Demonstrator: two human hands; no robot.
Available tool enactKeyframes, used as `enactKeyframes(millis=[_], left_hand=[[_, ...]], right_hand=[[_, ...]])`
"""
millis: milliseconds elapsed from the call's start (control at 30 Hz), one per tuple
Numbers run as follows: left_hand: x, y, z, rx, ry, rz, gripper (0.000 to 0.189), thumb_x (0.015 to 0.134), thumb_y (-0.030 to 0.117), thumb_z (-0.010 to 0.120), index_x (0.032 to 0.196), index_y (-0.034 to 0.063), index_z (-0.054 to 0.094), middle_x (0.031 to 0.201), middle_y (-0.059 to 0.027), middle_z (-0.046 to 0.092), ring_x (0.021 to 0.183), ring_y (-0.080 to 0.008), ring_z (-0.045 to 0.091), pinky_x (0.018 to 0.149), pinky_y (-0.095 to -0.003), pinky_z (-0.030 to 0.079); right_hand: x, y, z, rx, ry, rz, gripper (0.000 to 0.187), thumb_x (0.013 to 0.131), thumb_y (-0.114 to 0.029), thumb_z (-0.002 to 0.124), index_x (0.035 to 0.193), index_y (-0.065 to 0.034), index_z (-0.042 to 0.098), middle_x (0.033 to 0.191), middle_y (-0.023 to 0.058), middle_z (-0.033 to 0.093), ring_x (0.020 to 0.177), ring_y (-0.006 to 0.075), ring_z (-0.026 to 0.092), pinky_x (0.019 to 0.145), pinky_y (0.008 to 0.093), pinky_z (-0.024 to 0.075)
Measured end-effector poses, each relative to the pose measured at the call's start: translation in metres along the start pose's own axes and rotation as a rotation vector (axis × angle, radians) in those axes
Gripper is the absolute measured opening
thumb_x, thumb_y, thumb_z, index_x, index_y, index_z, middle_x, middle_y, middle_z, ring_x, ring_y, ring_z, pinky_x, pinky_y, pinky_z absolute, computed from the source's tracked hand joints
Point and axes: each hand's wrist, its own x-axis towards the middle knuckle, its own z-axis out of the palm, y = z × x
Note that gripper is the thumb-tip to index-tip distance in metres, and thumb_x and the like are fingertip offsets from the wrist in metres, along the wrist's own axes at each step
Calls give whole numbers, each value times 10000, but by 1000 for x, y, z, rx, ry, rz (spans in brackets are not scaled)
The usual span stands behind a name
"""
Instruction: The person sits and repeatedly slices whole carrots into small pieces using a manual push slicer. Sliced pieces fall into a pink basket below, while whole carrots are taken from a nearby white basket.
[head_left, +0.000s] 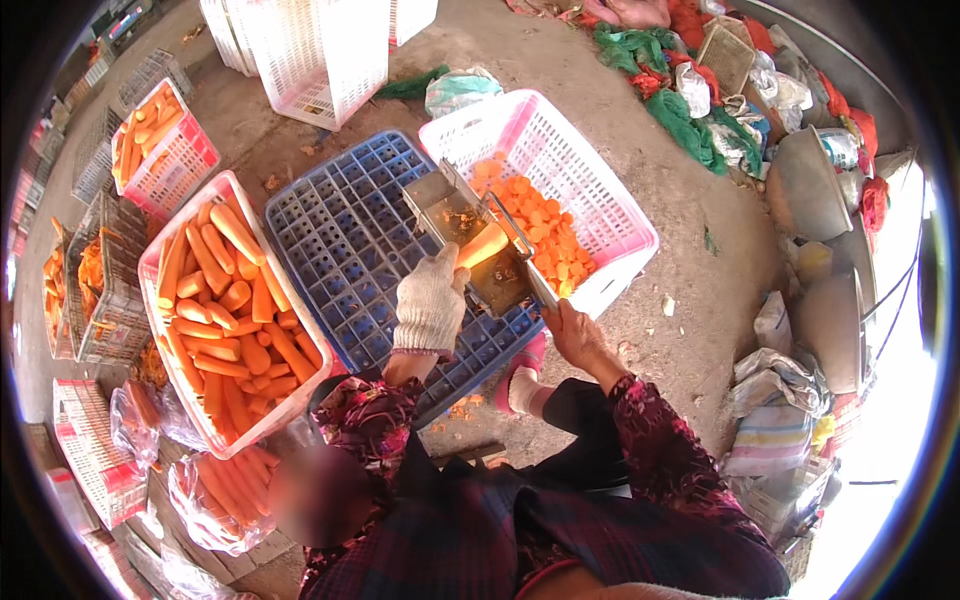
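Note:
My left hand (431, 300), in a knitted work glove, grips the near end of a peeled carrot (482, 246). The carrot's far end lies against the blade of a metal slicer (504, 281), which rests on an upturned blue plastic crate (337, 217). Bare, my right hand (576, 334) is closed around the handle end of the slicer's long blade (541, 287). Beyond the blade, a white and pink basket (592, 180) holds many round carrot slices (536, 217). At the left, a second basket (148, 274) is full of whole peeled carrots (232, 300).
Tall white crates (322, 60) stand at the top. More carrots fill a pink crate (176, 161) at upper left, and bagged carrots (229, 491) lie at lower left. Sacks, nets and metal basins (806, 184) line the right side. My pink shoe (520, 375) is beside the blue crate.

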Motion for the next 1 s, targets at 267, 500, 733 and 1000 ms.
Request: enactKeyframes(millis=[267,500,733,1000], left_hand=[[4,2,-4,53,10,0,304,940,252,614,1184,81,553,927,-221,661,864,-437,672,709,-508,550],[12,4,2,75,-19,27,303,946,266,613,1179,85,549,949,-211,665,866,-426,680,720,-510,549],[17,12,1,154,-94,-37,271,953,293,596,1122,89,539,949,-199,667,867,-418,684,717,-515,545],[20,16,-6,232,-103,-94,415,930,327,633,1286,120,584,1003,-201,682,845,-378,693,714,-482,555]], right_hand=[[12,-52,-91,-128,-91,-52,330,1037,-381,496,1057,-61,577,717,236,655,686,442,667,576,542,526],[1,19,-15,-220,65,-428,266,1042,-312,496,1037,-58,576,768,220,639,716,458,664,562,526,522],[-3,-11,-33,-181,-26,-190,363,1041,-371,473,1039,-24,581,781,234,645,716,437,675,570,532,536],[4,-33,-77,-65,10,-180,403,1041,-394,486,941,-24,614,698,213,640,650,420,657,547,503,510]])
